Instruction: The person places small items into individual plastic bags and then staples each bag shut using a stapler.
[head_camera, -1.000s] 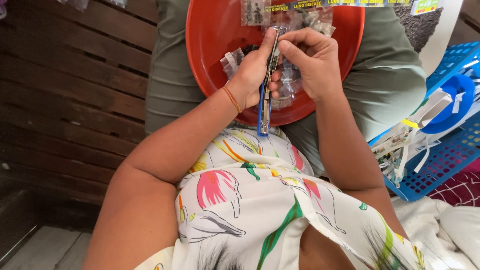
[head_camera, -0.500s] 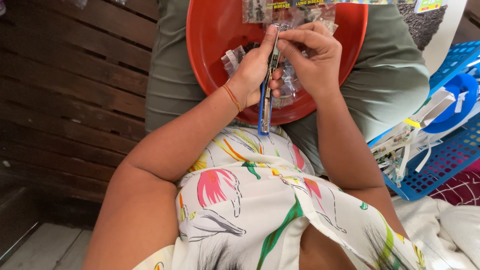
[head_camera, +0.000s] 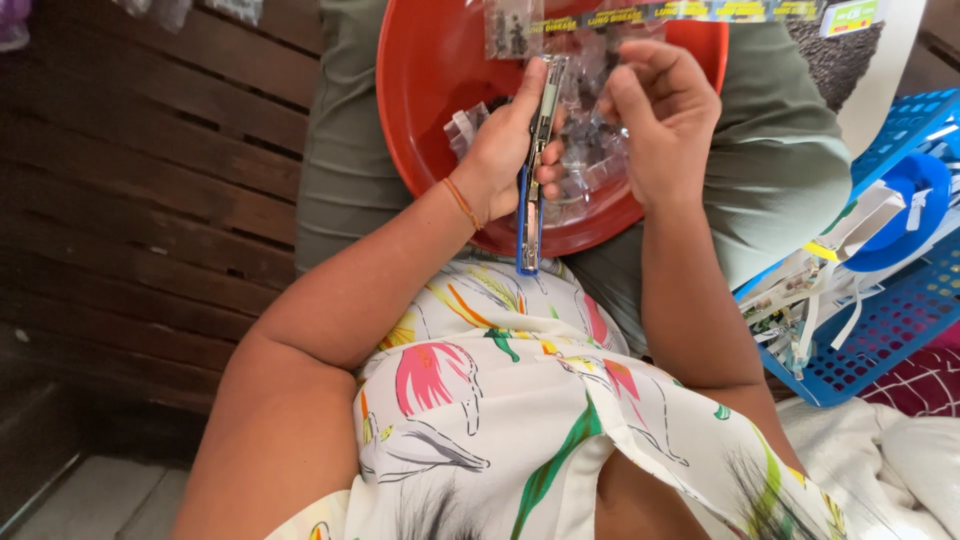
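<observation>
Slim stapler (head_camera: 533, 170), metal top over blue base, gripped upright in left hand (head_camera: 505, 150) above red bowl (head_camera: 420, 110) on lap. Right hand (head_camera: 665, 125) just beside, fingers curled narrow among clear small packets (head_camera: 590, 150), hold unclear.

The person wears a sleeveless white top (head_camera: 520, 420) printed with pink flowers, green leaves, orange streaks and grey feathery strokes; it parts in a slit at about 6 o'clock. Both arms are bare from the shoulder down. A thin orange band (head_camera: 461, 203) circles the left wrist. Olive-green trousers (head_camera: 770, 170) cover the lap, creased at the thighs, toward 12 o'clock
</observation>
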